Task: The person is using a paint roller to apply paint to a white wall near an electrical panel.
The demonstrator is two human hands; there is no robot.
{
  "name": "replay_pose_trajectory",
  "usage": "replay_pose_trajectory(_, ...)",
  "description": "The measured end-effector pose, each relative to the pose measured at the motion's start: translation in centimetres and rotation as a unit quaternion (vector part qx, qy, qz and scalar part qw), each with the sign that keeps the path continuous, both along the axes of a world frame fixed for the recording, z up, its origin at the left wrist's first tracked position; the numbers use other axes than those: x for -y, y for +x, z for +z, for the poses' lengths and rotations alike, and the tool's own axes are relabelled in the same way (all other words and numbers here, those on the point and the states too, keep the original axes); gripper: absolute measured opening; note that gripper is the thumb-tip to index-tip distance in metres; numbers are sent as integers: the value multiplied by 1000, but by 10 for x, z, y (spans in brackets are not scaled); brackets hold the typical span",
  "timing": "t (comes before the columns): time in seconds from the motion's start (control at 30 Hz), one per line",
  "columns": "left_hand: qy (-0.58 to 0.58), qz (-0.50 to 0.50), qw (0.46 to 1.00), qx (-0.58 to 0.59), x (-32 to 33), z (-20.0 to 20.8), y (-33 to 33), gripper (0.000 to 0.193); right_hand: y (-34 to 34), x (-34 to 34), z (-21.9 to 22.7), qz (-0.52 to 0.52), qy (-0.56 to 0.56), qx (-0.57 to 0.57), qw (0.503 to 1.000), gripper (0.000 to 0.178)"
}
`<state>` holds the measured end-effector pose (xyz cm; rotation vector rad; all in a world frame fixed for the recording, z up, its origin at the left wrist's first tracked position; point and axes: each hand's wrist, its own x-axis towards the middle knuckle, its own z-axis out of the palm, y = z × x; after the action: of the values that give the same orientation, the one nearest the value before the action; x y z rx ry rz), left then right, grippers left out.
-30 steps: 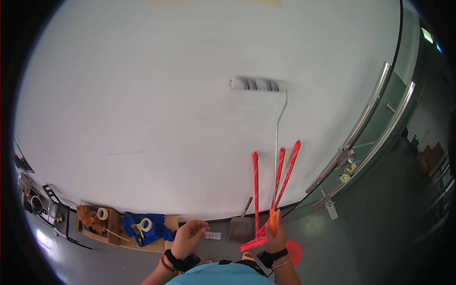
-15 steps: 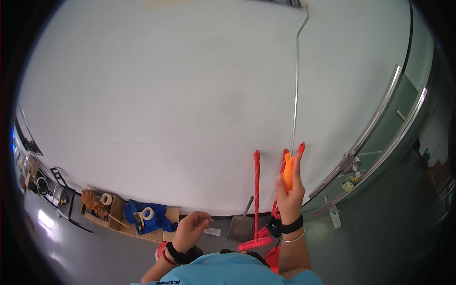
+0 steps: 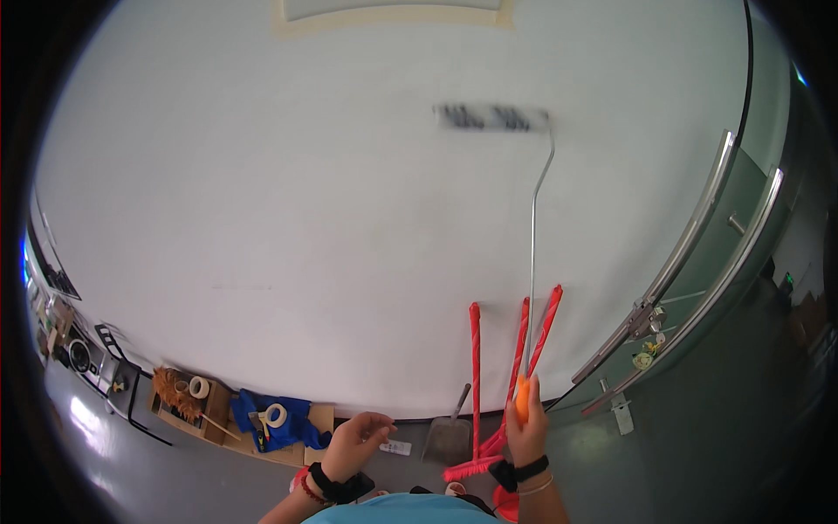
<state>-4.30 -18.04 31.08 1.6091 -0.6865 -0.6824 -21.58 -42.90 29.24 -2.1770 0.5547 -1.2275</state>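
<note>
My right hand (image 3: 527, 437) is closed around the orange handle (image 3: 523, 400) of a paint roller. The roller's long, bent metal rod (image 3: 533, 253) rises in front of the white wall (image 3: 288, 192) to a black-and-white roller cover (image 3: 493, 118), which lies level and is blurred by motion. My left hand (image 3: 356, 445) hangs low at the left with loosely curled fingers, thumb and fingertips a little apart, and nothing shows in it. The palm side of my right hand is partly hidden.
Red-handled brooms (image 3: 476, 375) lean on the wall beside a grey dustpan (image 3: 447, 439). At the left, a wooden box (image 3: 214, 402) and cardboard hold tape rolls and blue cloth (image 3: 297, 428). A glass door with metal handles (image 3: 698, 218) stands right; masking tape (image 3: 393, 17) borders a panel above.
My right hand has come down, bringing the roller cover lower on the wall and fully into view. My left hand stays nearly in place. The view has tilted slightly upward.
</note>
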Motion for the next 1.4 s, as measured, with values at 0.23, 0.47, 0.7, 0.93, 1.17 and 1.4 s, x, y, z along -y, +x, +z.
replay_pose_trajectory(0.23,21,-30,999,-23,3,7,7,20,-58,-34,-76,-31,88,-120,988,60)
replay_pose_trajectory(0.47,16,-76,997,-20,12,9,13,20,-99,-53,-125,-38,159,-188,968,65)
replay_pose_trajectory(0.7,36,-108,993,-9,19,14,14,21,-128,-81,-118,-25,237,-121,964,52)
replay_pose_trajectory(0.93,56,-106,993,-21,20,16,14,26,-142,-52,-213,-24,216,-121,969,53)
replay_pose_trajectory(1.17,60,-67,996,-27,19,19,14,25,-78,-25,-94,-14,129,-53,990,55)
replay_pose_trajectory(1.4,36,-21,998,-46,20,14,14,26,-42,39,-20,-24,55,-10,998,59)
